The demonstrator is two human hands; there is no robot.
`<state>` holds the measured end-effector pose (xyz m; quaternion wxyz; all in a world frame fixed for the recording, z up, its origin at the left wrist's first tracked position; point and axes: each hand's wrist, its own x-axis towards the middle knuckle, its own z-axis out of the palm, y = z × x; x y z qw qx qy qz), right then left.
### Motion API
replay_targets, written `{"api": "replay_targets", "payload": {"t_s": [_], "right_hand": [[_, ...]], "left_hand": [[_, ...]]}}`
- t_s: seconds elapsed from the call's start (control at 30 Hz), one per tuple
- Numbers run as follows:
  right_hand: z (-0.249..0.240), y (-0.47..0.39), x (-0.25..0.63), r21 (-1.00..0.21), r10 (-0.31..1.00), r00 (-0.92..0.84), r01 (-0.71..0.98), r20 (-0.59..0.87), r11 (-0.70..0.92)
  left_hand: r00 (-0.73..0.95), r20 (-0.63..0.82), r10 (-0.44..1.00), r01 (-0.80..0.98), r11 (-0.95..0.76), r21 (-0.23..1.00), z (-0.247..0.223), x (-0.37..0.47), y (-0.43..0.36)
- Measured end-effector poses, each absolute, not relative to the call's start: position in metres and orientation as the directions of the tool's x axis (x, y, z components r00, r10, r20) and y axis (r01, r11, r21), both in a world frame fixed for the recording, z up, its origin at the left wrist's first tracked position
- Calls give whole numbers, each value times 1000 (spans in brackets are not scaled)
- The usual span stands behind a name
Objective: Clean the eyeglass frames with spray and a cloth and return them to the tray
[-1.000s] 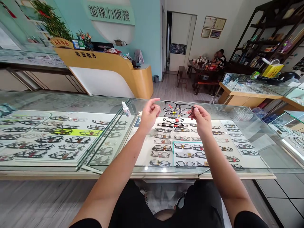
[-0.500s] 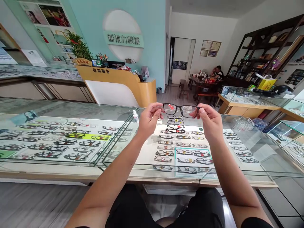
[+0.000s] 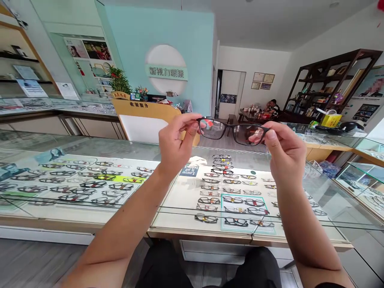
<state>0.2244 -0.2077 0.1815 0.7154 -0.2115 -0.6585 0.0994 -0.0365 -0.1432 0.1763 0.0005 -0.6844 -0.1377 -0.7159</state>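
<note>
Both hands (image 3: 176, 141) on black-framed glasses (image 3: 229, 126)

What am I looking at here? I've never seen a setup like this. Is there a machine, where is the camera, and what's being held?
No machine here: these are a person's own bare hands. The camera is worn on the head, looking forward and down, so you see roughly what the wearer sees, arms reaching away from you.

The left hand and right hand hold a pair of black-framed glasses between them, one at each end, raised above a glass display counter. Under its glass lie rows of eyeglasses. Farther back are a cashier desk and another person seated at a table.
</note>
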Motion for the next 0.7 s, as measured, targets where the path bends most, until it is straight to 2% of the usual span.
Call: {"api": "replay_targets", "payload": {"t_s": [0.13,0.3,0.47,0.7], "right_hand": [[206,-223,221,-318,291,137,258,947,912],[235,-235,218,-260,222,149,327,964,909],[256,-243,222,-181,123,169,392,978,902],[272,-253,222,-78,6,179,395,984,915]], "left_hand": [[-55,998,-28,248,-969,-13,209,-39,-154],[-29,982,-189,276,-945,-174,241,-42,-164],[-12,956,-294,330,-903,-273,267,-37,-182],[-87,934,-346,351,-888,-297,289,-27,-204]]}}
